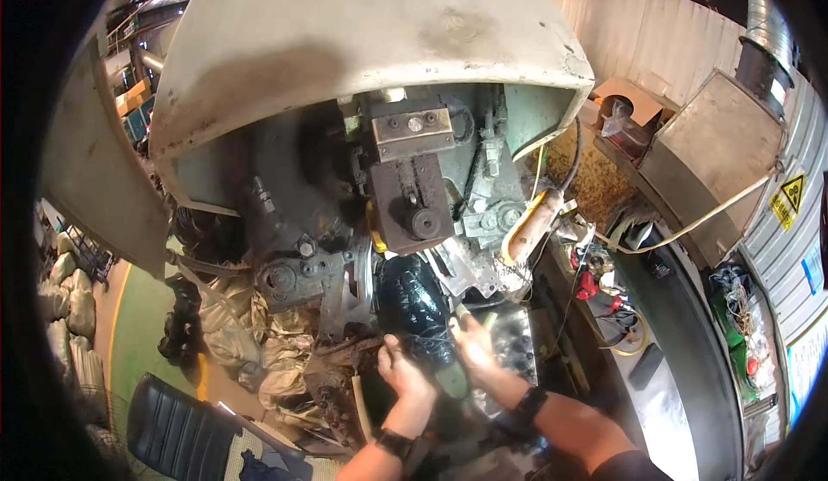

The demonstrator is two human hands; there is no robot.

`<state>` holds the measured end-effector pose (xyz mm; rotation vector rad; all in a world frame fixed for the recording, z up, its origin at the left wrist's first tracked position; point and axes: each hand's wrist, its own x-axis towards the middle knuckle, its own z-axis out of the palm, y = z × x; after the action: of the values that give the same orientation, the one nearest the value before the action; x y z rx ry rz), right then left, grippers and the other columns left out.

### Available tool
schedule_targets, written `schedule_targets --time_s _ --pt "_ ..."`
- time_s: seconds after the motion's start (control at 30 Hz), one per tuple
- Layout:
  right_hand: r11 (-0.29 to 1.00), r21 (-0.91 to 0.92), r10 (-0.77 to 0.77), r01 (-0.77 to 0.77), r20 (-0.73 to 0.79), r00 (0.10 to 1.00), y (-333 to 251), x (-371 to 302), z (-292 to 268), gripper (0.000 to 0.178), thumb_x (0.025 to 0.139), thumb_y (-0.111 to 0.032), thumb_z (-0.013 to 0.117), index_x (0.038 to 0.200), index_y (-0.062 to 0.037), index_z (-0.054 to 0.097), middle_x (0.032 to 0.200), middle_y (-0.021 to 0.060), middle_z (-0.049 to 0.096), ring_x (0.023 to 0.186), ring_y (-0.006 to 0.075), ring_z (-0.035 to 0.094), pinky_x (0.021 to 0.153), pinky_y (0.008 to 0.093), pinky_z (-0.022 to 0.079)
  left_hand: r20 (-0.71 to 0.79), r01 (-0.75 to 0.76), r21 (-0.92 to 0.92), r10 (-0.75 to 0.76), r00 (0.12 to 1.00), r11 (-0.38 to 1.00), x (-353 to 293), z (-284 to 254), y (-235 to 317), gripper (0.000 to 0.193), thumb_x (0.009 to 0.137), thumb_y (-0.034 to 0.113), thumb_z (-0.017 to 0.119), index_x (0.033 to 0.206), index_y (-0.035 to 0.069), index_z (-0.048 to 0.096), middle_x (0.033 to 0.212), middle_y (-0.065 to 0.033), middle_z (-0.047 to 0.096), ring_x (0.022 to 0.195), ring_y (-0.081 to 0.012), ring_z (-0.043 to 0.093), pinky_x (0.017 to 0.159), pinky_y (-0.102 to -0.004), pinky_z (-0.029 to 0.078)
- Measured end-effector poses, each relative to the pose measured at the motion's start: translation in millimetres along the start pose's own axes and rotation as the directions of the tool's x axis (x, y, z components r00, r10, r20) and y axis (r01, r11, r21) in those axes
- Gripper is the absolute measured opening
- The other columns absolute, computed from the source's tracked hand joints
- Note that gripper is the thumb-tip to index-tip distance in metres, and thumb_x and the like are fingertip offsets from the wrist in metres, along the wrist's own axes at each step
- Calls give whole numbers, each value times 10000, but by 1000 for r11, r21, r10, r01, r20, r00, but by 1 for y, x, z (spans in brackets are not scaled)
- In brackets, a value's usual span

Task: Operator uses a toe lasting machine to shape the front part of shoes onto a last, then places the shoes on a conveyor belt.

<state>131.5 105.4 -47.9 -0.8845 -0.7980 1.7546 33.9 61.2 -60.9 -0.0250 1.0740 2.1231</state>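
A glossy black shoe upper (pixel 416 304), apparently stretched over a green last (pixel 452 379), is held with its far end in the jaws of a lasting machine (pixel 410 196). My left hand (pixel 404 370) holds the near left side of the shoe, thumb up and fingers curled round underneath. Against its right side, my right hand (pixel 474 347) grips the edge with the thumb and fingers. Something pale green shows at those fingertips, too small to name. Each wrist wears a dark band. The undersides of both hands are hidden.
A large cream hood (pixel 371 24) arches over the machine. At its right hangs a yellowed lamp or hand-tool casing (pixel 535 222) on a cable. Farther right runs a dark conveyor belt (pixel 681 308). Sacks and rags (pixel 285 343) lie left, near a black chair (pixel 181 429).
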Motion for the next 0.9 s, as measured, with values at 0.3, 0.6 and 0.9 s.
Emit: schedule_targets --time_s 0.3,0.6,0.9 --pt "993 87 -81 82 -21 997 14 6 -9 613 997 -99 635 1500 0 300 1079 92 671 880 106 644 770 241 536 53 42 -61 -39 998 997 7 -10 -14 332 993 392 629 948 63 613 921 10 669 806 -137 635 723 -328 554" --pt "995 87 -43 44 -18 999 12 -1 -12 449 974 -57 660 1381 -15 477 1017 11 665 759 30 569 706 170 479 7 -4 143 3 1000 990 12 -22 -22 353 994 396 631 1000 43 632 940 -3 670 809 -134 624 749 -314 529" --pt "997 11 75 -75 -62 995 6 -20 -2 359 1018 -173 619 1329 0 574 1041 19 684 880 88 625 777 204 492 93 102 -40 -98 991 994 6 -25 -8 366 1010 348 610 1139 6 624 1037 -68 700 865 -210 681 760 -374 577"
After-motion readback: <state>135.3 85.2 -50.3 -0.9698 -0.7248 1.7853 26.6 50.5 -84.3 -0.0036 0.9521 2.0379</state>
